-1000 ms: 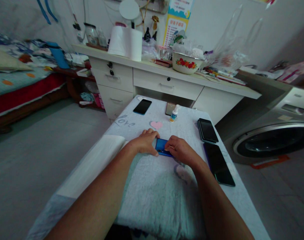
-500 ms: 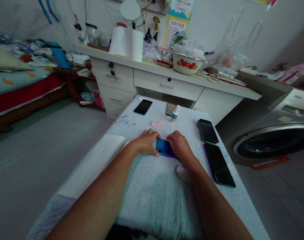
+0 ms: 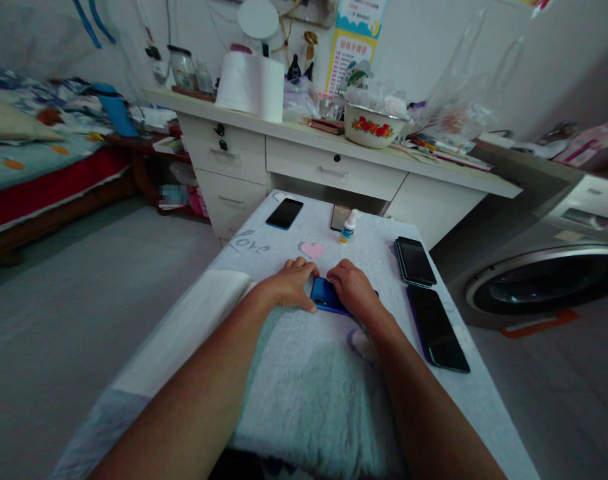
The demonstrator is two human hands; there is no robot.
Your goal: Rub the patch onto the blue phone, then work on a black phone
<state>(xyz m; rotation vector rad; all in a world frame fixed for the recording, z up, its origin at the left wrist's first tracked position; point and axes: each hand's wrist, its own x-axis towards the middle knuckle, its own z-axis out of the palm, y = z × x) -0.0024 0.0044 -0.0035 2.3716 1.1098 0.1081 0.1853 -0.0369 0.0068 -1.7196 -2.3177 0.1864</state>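
A blue smartphone (image 3: 325, 294) lies flat on the cloth-covered table, its glossy back up. Thumb and fingers of my left hand (image 3: 292, 285) grip its left end. My right hand (image 3: 353, 287) rests on the phone's back with fingers curled down. Whatever may be under those fingertips is hidden. Beyond the hands stands a small white-capped spray bottle (image 3: 347, 228), in front of another phone (image 3: 338, 217). At the far left of the table is a phone with a dark screen (image 3: 285, 214).
Along the right edge lie stacked dark devices (image 3: 417, 261) and a larger black one (image 3: 439, 330). White folded material (image 3: 194, 327) covers the left edge. Behind is a desk (image 3: 334, 150) with a flowered bowl (image 3: 371, 125); a washing machine (image 3: 549, 247) stands at right.
My right hand has slid a little left along the phone's back, and the phone's right end now shows beside it. My left hand keeps its grip.
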